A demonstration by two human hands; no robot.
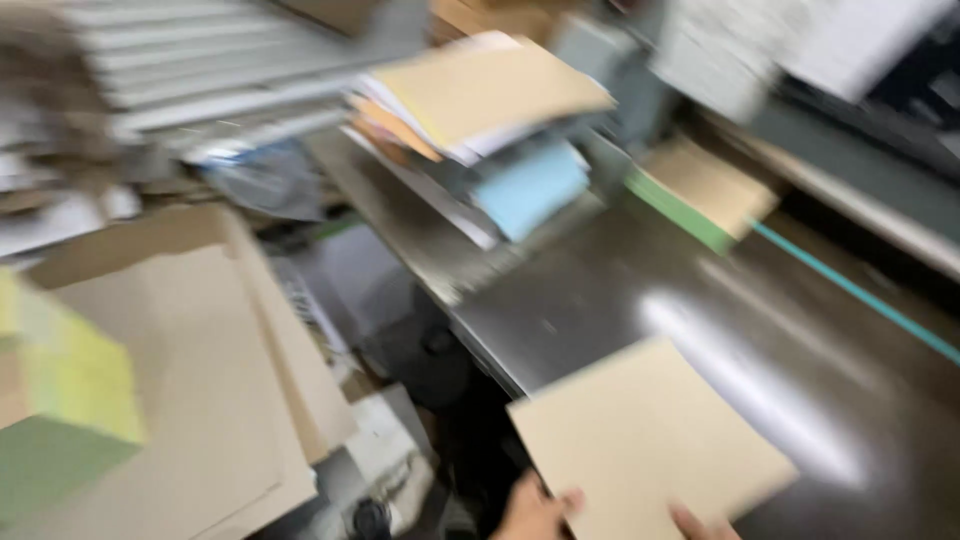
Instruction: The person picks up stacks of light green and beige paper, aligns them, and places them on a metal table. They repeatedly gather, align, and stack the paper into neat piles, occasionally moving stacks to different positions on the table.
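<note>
Fingers (572,497) of the left hand (535,512) and the right hand (700,523) grasp the near edge of a tan cardboard sheet (645,440) lying on the dark glossy table (800,330), with paper stacks (480,110) beyond, in a blurred view.

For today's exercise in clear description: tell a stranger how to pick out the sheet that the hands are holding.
Start at the dark, shiny metal table that fills the right of the view. At its near edge lies a tan rectangular card sheet, with the left hand and right hand at its bottom edge. Unlike the tan-topped stack with green sides farther back, it is one thin, flat sheet.
</note>
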